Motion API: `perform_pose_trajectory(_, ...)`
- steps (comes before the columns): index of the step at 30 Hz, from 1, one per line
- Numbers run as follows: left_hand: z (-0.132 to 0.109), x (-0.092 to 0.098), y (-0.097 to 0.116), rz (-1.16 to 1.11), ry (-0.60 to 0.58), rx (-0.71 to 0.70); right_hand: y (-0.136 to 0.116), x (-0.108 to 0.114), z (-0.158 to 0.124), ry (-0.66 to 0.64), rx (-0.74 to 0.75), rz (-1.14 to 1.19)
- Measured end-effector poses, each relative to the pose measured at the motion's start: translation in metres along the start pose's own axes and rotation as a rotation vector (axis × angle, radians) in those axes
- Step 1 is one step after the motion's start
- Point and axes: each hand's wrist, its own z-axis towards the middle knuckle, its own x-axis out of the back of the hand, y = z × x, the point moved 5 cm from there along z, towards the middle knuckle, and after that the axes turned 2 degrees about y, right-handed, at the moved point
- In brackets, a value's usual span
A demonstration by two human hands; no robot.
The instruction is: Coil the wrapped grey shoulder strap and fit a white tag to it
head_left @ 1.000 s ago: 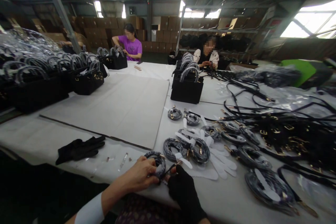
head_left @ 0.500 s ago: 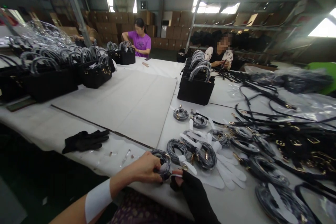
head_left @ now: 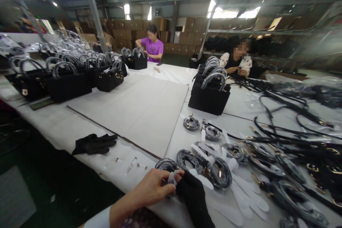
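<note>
My bare left hand and my black-gloved right hand meet at the table's near edge. Together they pinch a coiled black strap wrapped in clear film, and a small white tag shows between the fingertips. Both hands are closed on it. Just beyond lie more wrapped strap coils with white paper strips among them.
A loose black glove lies to the left on the white table. Black handbags line the left side, another handbag stands mid-table, and loose black straps pile at right. Two people work at the far end.
The camera has swung left and down, so the hands sit lower in view. My hands have closed tighter together on the coil, and the white tag now sits between the fingertips.
</note>
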Motion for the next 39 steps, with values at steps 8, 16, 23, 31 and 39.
perform_pose_trajectory(8,-0.001,-0.009,-0.017,-0.068,0.292,0.076,0.007,-0.005,-0.010,-0.009,-0.174,0.198)
perform_pose_trajectory(16,0.002,-0.004,-0.028,-0.211,0.376,0.177,0.016,-0.009,-0.006,0.017,-0.004,-0.046)
perform_pose_trajectory(23,0.004,-0.006,-0.034,-0.341,0.375,0.149,-0.015,-0.015,0.001,-0.120,-0.073,-0.290)
perform_pose_trajectory(31,0.005,-0.015,-0.036,-0.376,0.413,0.121,-0.026,-0.018,0.004,-0.047,-0.025,-0.324)
perform_pose_trajectory(39,-0.003,-0.015,-0.031,-0.318,0.433,0.092,-0.004,-0.019,0.002,-0.005,0.012,-0.238)
